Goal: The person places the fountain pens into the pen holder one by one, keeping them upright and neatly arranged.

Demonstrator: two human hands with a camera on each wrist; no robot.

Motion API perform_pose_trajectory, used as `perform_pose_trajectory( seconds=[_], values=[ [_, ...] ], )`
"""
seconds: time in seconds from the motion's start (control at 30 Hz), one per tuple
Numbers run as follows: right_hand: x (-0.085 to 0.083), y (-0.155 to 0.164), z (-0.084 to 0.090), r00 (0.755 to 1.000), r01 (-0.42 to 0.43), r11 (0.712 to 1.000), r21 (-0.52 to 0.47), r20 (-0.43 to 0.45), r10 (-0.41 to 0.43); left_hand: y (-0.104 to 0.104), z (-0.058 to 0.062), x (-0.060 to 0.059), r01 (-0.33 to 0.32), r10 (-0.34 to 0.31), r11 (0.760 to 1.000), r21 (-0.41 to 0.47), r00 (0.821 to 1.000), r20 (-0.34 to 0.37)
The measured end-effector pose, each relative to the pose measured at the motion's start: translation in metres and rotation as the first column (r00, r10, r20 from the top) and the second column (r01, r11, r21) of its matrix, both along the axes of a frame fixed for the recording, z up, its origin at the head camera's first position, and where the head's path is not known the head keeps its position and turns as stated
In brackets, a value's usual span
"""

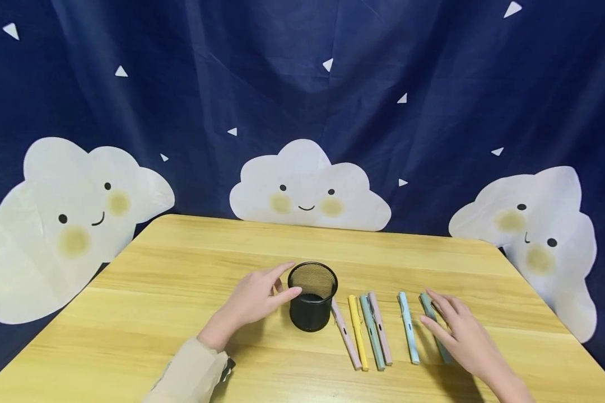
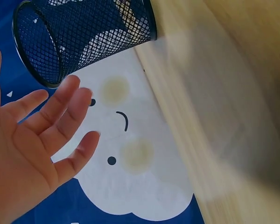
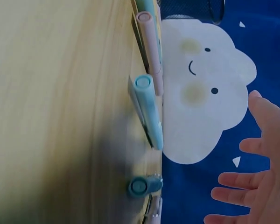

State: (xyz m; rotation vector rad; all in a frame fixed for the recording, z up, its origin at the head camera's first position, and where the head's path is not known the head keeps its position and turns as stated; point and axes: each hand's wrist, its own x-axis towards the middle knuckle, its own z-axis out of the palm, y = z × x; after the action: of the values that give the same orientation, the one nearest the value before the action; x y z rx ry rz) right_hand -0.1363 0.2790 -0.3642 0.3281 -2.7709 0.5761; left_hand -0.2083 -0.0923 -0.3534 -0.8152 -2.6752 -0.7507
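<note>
No pen has yet been placed in the mesh cup (image 1: 312,304), which is touched by the spread fingers of the left hand (image 1: 254,299). The green pen (image 1: 435,330) lies under the right hand's (image 1: 459,331) spread fingertips; five more pens lie between.

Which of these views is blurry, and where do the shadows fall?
Head view: sharp and evenly lit, soft shadows on the table under the left hand and right hand, straight edges slightly bowed. Left wrist view: mesh pen cup crisp, wood beside it smeared. Right wrist view: wood smeared, a dark shadow near the light blue pen, whose cap end stays fairly sharp.
</note>
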Motion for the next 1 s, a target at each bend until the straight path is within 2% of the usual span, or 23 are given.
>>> perform_pose_trajectory(
  seconds=[0.17, 0.4, 0.67, 0.77, 1.0],
  values=[
    [0.004, 0.008, -0.001, 1.000, -0.019, 1.000, -0.014, -0.018, 0.019, 0.002, 0.000, -0.002, 0.006, -0.005, 1.000, -0.015, 0.997, 0.076],
    [0.007, 0.020, -0.002, 0.997, -0.022, 1.000, -0.011, 0.074, 0.023, 0.004, 0.000, -0.004, 0.037, -0.035, 0.999, -0.014, 0.991, 0.129],
    [0.010, 0.027, -0.004, 0.999, -0.024, 1.000, -0.003, 0.037, 0.024, 0.005, -0.002, -0.008, 0.072, -0.077, 0.997, 0.033, 0.977, 0.200],
    [0.011, 0.029, -0.004, 0.999, -0.014, 1.000, 0.000, 0.047, 0.014, 0.005, -0.004, -0.009, 0.098, -0.119, 0.991, 0.094, 0.960, 0.252],
    [0.010, 0.037, -0.008, 0.998, -0.023, 1.000, -0.003, 0.065, 0.023, 0.006, -0.006, -0.013, 0.133, -0.237, 0.951, 0.280, 0.894, 0.380]
  ],
)
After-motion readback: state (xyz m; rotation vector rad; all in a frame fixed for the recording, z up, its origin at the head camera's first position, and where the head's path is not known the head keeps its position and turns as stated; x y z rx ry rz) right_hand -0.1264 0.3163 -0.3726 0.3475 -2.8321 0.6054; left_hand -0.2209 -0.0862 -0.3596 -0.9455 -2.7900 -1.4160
